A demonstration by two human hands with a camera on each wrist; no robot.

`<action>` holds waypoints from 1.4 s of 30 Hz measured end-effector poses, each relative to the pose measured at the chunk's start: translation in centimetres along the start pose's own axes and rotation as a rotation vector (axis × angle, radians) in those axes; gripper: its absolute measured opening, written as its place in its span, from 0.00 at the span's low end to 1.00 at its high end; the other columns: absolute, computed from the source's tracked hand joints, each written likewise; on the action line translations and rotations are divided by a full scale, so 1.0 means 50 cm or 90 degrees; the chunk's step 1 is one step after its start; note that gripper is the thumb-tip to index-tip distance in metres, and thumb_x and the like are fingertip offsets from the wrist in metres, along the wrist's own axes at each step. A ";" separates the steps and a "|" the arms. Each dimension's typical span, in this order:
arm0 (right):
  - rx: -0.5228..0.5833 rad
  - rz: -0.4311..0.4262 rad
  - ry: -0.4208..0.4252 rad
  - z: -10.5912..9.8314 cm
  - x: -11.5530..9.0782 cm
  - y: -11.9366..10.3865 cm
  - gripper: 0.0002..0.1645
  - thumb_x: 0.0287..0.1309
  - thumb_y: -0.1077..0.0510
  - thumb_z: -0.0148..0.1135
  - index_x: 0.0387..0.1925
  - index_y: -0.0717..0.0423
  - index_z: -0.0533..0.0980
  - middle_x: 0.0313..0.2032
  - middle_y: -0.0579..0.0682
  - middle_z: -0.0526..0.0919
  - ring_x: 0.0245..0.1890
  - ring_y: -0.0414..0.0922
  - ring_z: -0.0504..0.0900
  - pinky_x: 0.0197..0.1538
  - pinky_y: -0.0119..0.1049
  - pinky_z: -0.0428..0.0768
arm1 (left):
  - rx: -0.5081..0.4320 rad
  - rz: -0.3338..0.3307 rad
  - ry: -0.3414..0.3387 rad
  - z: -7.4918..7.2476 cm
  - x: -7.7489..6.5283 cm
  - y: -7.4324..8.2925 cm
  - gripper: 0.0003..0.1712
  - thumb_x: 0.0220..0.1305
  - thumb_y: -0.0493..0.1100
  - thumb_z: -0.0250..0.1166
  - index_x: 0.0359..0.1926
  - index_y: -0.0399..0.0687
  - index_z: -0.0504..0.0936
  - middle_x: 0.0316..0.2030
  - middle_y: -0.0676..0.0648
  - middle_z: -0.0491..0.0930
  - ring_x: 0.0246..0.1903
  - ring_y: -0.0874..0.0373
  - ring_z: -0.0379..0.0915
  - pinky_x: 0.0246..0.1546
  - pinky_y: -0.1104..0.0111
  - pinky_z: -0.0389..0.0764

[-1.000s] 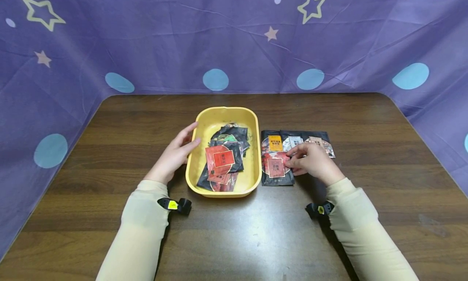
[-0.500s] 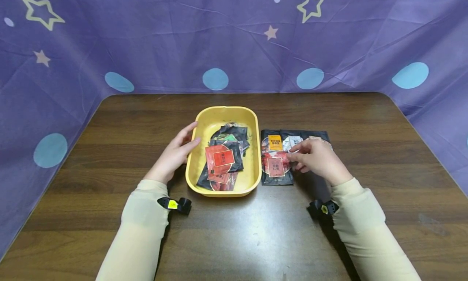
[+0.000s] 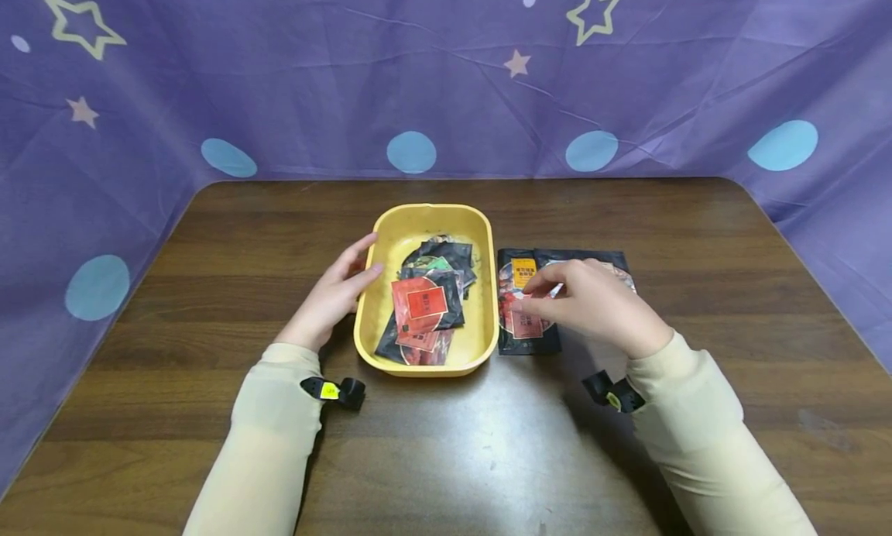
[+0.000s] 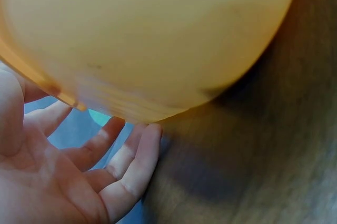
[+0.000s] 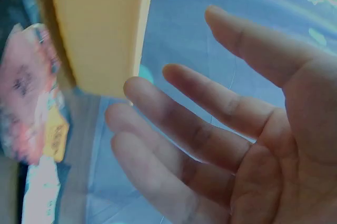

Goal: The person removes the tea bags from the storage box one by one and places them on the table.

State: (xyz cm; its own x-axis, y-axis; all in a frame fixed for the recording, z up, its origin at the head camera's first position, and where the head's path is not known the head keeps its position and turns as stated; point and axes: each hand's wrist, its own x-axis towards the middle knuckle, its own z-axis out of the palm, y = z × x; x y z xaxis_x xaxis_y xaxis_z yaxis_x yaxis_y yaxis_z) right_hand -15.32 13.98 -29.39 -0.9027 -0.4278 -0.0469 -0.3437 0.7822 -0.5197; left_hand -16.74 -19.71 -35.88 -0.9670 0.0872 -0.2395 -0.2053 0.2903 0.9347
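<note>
A yellow plastic tub (image 3: 484, 319) holds a loose pile of dark sachets, with a red-labelled sachet (image 3: 427, 304) on top. At the tub's left side, my left hand (image 3: 334, 288) rests with its thumb at the rim. In the left wrist view, its fingers (image 4: 134, 169) reach to the tub's outer wall. My right hand (image 3: 592, 300) hovers over the sachets beside the tub, fingers apart and nothing between them in the right wrist view. Below it lie a pink-labelled sachet (image 3: 527, 338) and an orange-labelled sachet (image 3: 516, 273), and the hand partly hides others.
The sachets on the table lie close along the tub's right wall. A brown wooden table (image 3: 279, 458) carries everything. Behind it hangs a purple curtain (image 3: 474, 110) with stars and dots. Each wrist wears a small black camera (image 3: 613, 393).
My right hand has lifted from the pink-labelled sachet and shifted left toward the tub, with its fingers spreading. My left hand and the tub have stayed in place.
</note>
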 end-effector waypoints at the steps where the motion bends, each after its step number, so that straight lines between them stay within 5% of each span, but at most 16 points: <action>1: 0.003 -0.003 -0.006 -0.002 0.004 -0.008 0.16 0.56 0.41 0.69 0.37 0.47 0.87 0.32 0.40 0.87 0.28 0.38 0.81 0.35 0.35 0.76 | 0.001 0.000 0.001 -0.001 0.000 0.000 0.35 0.75 0.51 0.53 0.78 0.63 0.52 0.70 0.36 0.55 0.54 0.46 0.70 0.39 0.67 0.84; 13: 0.046 -0.061 -0.046 -0.013 0.063 -0.086 0.12 0.54 0.45 0.72 0.31 0.49 0.87 0.27 0.41 0.87 0.28 0.40 0.79 0.33 0.34 0.78 | -0.009 0.008 0.000 -0.003 -0.001 0.000 0.35 0.75 0.50 0.53 0.78 0.61 0.52 0.67 0.35 0.58 0.52 0.48 0.71 0.39 0.67 0.84; 27: 0.070 -0.099 -0.091 0.050 0.123 -0.110 0.21 0.51 0.49 0.75 0.44 0.58 0.85 0.38 0.48 0.89 0.38 0.43 0.84 0.42 0.36 0.82 | 0.005 0.004 0.007 -0.001 0.002 0.002 0.34 0.75 0.49 0.53 0.78 0.62 0.53 0.66 0.36 0.60 0.49 0.50 0.73 0.37 0.66 0.85; 42: -0.070 -0.191 -0.120 0.123 0.148 -0.117 0.32 0.51 0.52 0.76 0.57 0.60 0.79 0.56 0.55 0.82 0.59 0.50 0.78 0.66 0.42 0.74 | 0.003 0.005 0.002 -0.001 0.001 0.002 0.35 0.75 0.50 0.53 0.78 0.63 0.52 0.67 0.35 0.60 0.51 0.48 0.73 0.37 0.66 0.85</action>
State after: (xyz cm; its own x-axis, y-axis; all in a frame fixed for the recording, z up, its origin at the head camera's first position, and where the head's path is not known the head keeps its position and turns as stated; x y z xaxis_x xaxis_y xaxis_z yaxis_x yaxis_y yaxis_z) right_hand -18.40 3.44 -31.97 -0.6976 -0.7133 -0.0678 -0.6207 0.6489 -0.4400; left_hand -16.79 -19.71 -35.78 -0.9692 0.0862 -0.2305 -0.1963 0.2941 0.9354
